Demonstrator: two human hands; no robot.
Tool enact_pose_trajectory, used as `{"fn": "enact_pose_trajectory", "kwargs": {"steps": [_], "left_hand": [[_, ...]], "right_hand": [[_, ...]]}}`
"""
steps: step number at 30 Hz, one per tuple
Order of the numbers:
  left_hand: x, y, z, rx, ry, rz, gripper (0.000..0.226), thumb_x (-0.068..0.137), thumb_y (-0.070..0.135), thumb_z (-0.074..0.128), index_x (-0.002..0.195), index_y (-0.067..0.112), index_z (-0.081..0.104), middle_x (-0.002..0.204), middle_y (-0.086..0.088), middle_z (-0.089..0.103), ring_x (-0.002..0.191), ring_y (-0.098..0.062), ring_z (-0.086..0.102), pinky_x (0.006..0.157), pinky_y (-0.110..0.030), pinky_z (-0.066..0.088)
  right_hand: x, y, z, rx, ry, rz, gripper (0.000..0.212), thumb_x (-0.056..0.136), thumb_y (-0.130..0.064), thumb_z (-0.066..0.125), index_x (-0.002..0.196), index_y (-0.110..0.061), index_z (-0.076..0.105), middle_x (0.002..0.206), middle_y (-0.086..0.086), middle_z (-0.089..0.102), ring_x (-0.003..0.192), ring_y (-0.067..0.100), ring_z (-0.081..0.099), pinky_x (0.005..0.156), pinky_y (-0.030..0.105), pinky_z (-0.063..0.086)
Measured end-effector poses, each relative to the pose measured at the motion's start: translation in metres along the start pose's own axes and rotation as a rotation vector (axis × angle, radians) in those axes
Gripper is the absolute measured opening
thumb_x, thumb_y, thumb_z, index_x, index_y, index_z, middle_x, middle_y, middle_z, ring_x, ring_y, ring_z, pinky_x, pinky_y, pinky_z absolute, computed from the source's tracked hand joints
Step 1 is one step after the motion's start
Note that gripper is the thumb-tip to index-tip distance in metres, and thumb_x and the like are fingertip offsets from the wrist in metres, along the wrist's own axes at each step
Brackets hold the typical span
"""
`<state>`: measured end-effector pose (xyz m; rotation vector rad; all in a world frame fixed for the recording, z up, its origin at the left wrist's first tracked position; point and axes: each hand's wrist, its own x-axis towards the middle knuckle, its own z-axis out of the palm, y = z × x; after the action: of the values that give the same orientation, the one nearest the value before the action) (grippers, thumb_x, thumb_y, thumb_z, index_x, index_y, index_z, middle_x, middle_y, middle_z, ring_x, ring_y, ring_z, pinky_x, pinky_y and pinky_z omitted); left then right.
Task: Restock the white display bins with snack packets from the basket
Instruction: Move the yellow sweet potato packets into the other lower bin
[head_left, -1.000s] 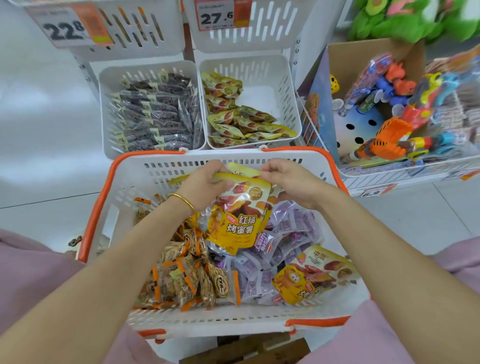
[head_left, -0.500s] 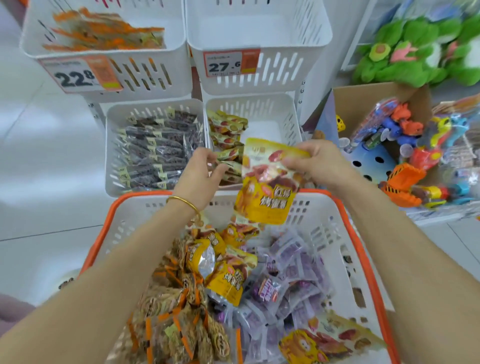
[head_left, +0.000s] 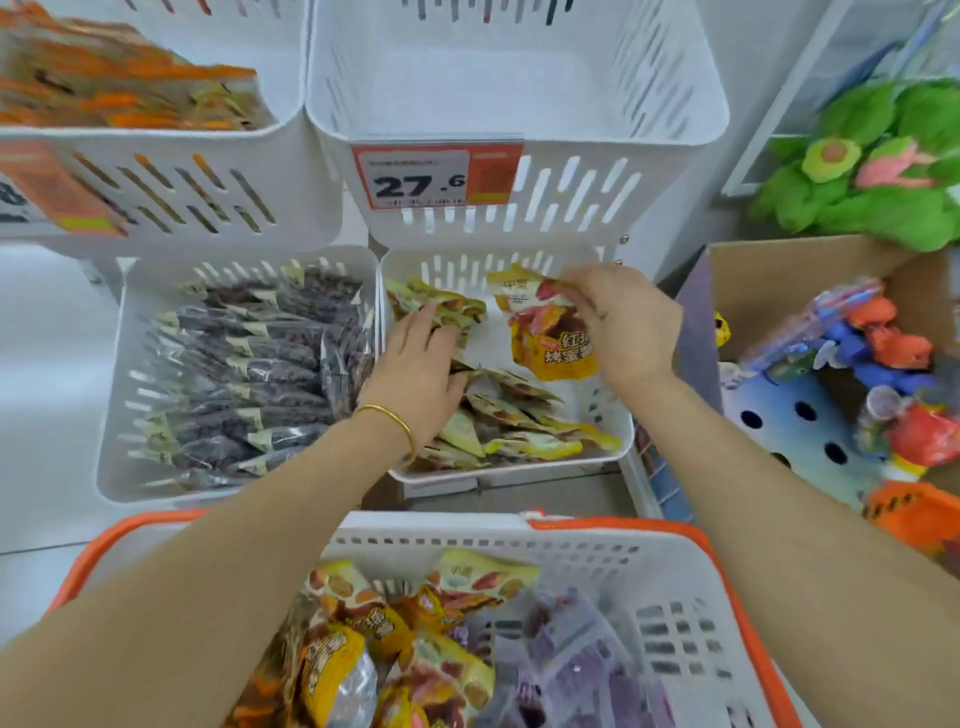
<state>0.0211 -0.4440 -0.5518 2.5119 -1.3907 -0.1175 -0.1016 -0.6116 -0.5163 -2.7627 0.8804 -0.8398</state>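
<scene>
Yellow packet (head_left: 551, 335) moved from basket (head_left: 582, 543) into bin (head_left: 617, 423), pinched by right hand (head_left: 626, 325).

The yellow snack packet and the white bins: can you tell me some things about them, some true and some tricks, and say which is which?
1. The right hand holds a yellow snack packet. True.
2. The left hand is inside the basket. False: it rests on the packets in the lower right bin.
3. The price tag on the upper bin reads 27.6. True.
4. The lower left bin is empty. False: it is full of dark packets.
5. The gold bangle is on the right wrist. False: it is on the left wrist.
</scene>
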Motion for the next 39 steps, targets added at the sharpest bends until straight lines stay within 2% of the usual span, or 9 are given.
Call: {"fn": "enact_pose_trajectory", "kwargs": {"steps": [4,9,14,20,23,28,32,36,39], "left_hand": [[0.007,-0.008,0.014,-0.063,0.017,-0.006,0.054,0.096,0.028,0.046,0.144,0.012,0.027,0.157,-0.01,0.004,0.144,-0.027,0.002,0.117,-0.035,0.005],[0.009,-0.016,0.019,-0.111,0.0,-0.021,0.056,0.097,0.032,0.042,0.147,0.016,0.02,0.157,-0.007,0.002,0.144,-0.022,0.0,0.116,-0.031,0.004],[0.009,-0.015,0.016,-0.152,-0.012,-0.035,0.058,0.097,0.032,0.043,0.148,0.017,0.019,0.157,-0.006,0.001,0.144,-0.023,-0.001,0.116,-0.034,0.005],[0.001,-0.017,0.011,-0.123,0.027,-0.003,0.057,0.096,0.031,0.045,0.146,0.013,0.023,0.156,-0.01,0.007,0.144,-0.026,0.004,0.116,-0.034,0.007],[-0.016,-0.016,0.001,-0.127,0.059,0.023,0.054,0.095,0.028,0.048,0.143,0.01,0.031,0.154,-0.014,0.016,0.143,-0.029,0.011,0.116,-0.035,0.009],[-0.072,-0.015,-0.02,-0.162,0.064,0.045,0.048,0.094,0.022,0.05,0.139,0.011,0.037,0.153,-0.01,0.02,0.142,-0.027,0.014,0.115,-0.035,0.012],[-0.128,-0.007,-0.036,-0.215,0.072,0.008,0.045,0.094,0.017,0.051,0.137,0.009,0.042,0.15,-0.011,0.027,0.141,-0.027,0.018,0.114,-0.039,0.016],[-0.176,-0.009,-0.035,-0.206,0.048,-0.008,0.038,0.091,0.009,0.054,0.128,0.004,0.05,0.145,-0.017,0.035,0.136,-0.035,0.028,0.111,-0.043,0.022],[-0.2,-0.01,-0.027,-0.182,0.012,-0.025,0.035,0.09,0.008,0.054,0.125,0.007,0.052,0.146,-0.015,0.034,0.135,-0.034,0.028,0.111,-0.04,0.022]], "right_hand": [[0.019,0.01,0.051,0.139,-0.025,0.037,0.022,0.091,-0.029,0.056,0.102,-0.025,0.074,0.102,0.003,0.069,0.098,0.025,0.061,0.073,0.034,0.047],[0.006,0.026,0.094,0.542,-0.379,0.269,0.027,0.091,-0.006,0.059,0.11,-0.02,0.07,0.118,0.001,0.065,0.114,0.017,0.056,0.1,0.026,0.041],[0.014,0.017,0.091,0.528,-0.497,0.262,0.034,0.092,0.004,0.051,0.114,-0.019,0.061,0.131,0.003,0.054,0.123,0.02,0.047,0.086,0.013,0.034],[0.009,0.006,0.075,0.486,-0.705,0.205,0.056,0.093,-0.004,0.053,0.143,-0.019,0.032,0.147,0.007,0.036,0.132,0.024,0.039,0.095,0.026,0.036],[0.004,0.001,0.051,0.456,-0.694,0.253,0.068,0.091,-0.005,0.056,0.148,-0.02,0.022,0.153,0.007,0.027,0.135,0.025,0.035,0.095,0.03,0.038],[-0.028,-0.01,-0.001,0.472,-0.652,0.255,0.064,0.089,-0.002,0.056,0.145,-0.012,0.028,0.146,0.007,0.036,0.133,0.022,0.036,0.09,0.012,0.028],[-0.067,-0.029,-0.043,0.455,-0.649,0.261,0.063,0.091,-0.007,0.057,0.146,-0.012,0.028,0.15,0.009,0.033,0.137,0.024,0.032,0.102,0.029,0.033],[-0.117,-0.059,-0.079,0.531,-0.464,0.277,0.04,0.094,-0.006,0.052,0.133,-0.012,0.048,0.13,0.003,0.053,0.118,0.016,0.049,0.091,0.022,0.037],[-0.156,-0.082,-0.079,0.528,-0.501,0.238,0.024,0.093,-0.008,0.055,0.115,-0.011,0.062,0.106,0.001,0.061,0.096,0.014,0.057,0.08,0.022,0.041]]}}
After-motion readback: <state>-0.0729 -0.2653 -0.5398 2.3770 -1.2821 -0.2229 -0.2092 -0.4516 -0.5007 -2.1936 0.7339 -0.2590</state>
